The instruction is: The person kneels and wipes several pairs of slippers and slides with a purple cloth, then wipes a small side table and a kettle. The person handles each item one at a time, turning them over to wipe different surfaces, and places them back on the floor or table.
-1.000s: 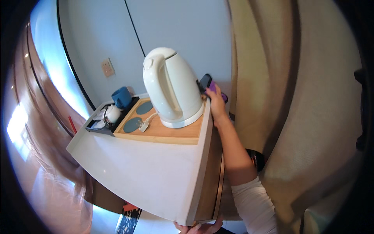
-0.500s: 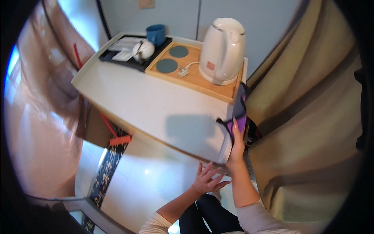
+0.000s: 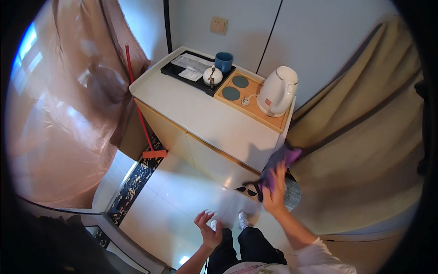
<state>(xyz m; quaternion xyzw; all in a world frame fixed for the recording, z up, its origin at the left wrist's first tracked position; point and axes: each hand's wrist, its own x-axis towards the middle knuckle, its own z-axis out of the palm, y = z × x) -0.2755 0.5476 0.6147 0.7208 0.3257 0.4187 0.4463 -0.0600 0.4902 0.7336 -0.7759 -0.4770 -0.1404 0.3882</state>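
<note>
My right hand (image 3: 274, 192) grips a purple and dark grey cloth (image 3: 277, 167) with black edging, at the right front corner of the white cabinet top (image 3: 200, 112). A dark strip of it hangs out to the left. Whether it is a plain cloth or a pouch, I cannot tell. Lower and further left, my left hand (image 3: 209, 229) hovers over the floor in front of the cabinet, holding nothing, its fingers loosely bent and apart.
A white electric kettle (image 3: 277, 92) stands on a wooden tray (image 3: 255, 111). Beside it, a black tray (image 3: 169, 68) bears a blue mug (image 3: 224, 62), a white teapot (image 3: 212, 76) and packets. A red broom (image 3: 154, 154) leans left; a tan curtain (image 3: 346, 150) hangs right.
The view has pulled back from the cabinet. My right hand has brought the cloth off the top's right end to its front corner. My left hand has moved away from the right one.
</note>
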